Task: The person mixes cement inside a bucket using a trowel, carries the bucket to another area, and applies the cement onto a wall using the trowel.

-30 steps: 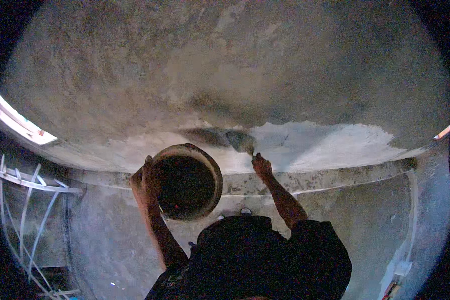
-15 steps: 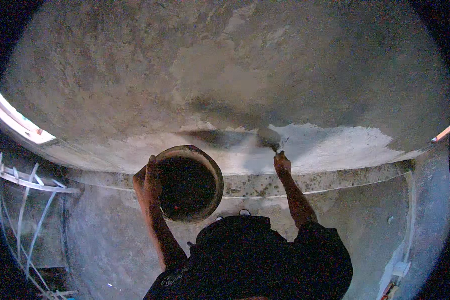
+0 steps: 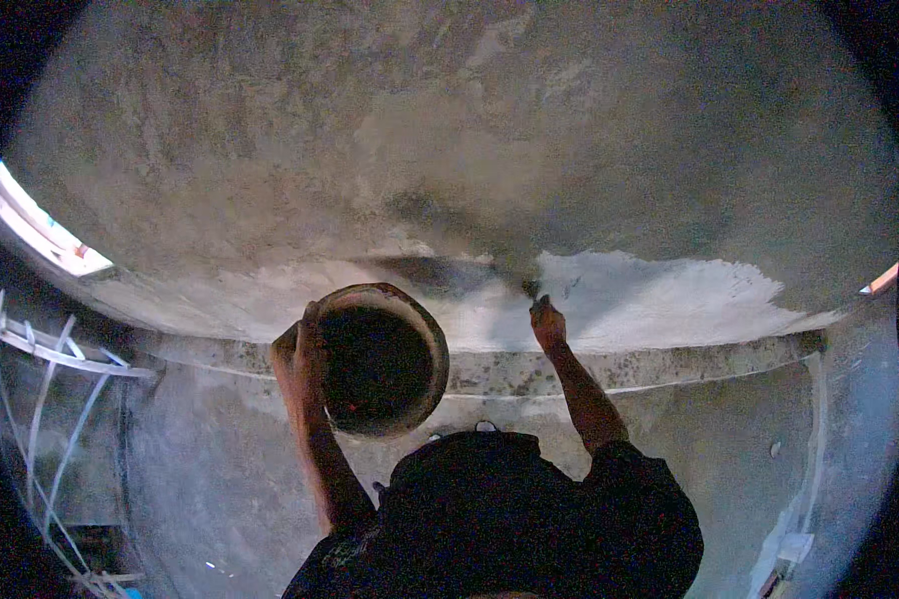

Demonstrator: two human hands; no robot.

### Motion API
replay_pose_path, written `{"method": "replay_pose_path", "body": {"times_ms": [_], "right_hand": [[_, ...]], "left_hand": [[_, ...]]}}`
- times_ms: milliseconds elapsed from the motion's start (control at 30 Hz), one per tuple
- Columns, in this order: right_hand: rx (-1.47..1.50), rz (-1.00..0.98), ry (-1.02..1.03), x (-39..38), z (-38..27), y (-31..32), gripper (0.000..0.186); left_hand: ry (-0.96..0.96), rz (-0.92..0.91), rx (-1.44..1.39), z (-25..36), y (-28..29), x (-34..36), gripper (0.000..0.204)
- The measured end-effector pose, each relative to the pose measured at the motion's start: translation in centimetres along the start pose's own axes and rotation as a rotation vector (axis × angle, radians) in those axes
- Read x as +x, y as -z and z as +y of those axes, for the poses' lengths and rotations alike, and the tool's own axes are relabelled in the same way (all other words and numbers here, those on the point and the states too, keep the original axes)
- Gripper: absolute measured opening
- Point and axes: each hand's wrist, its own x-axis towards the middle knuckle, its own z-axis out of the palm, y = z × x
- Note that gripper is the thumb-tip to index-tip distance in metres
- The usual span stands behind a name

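My left hand grips the left rim of a round, wide-mouthed bucket, tilted so its dark inside faces up. The contents are too dark to make out. My right hand is closed round the handle of a small hand tool that looks like a trowel. Its dark head is blurred against the wall, at the left edge of the brightest part of a pale, jagged-edged patch. The bucket hangs in front of the wall's foot, left of the tool.
A mottled ledge runs along the wall's foot above the grey floor. Pale wooden bars stand at the far left. A bright opening shows on the left. A pale object lies at lower right.
My right hand has moved slightly left and down with the trowel, whose head now looks darker and less distinct. The bucket has shifted slightly up and right in view.
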Motion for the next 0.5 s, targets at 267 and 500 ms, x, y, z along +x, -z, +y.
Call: {"method": "replay_pose_path", "body": {"times_ms": [267,500], "right_hand": [[0.218,-0.328,0.149,-3.8,-2.9,0.4,0.019],[0.260,-0.071,0.415,-1.9,-8.3,13.1,0.023]], "left_hand": [[0.059,-0.084,0.118,1.6,0.8,-0.8,0.047],[0.004,-0.104,0.072,-0.1,1.5,0.1,0.049]]}}
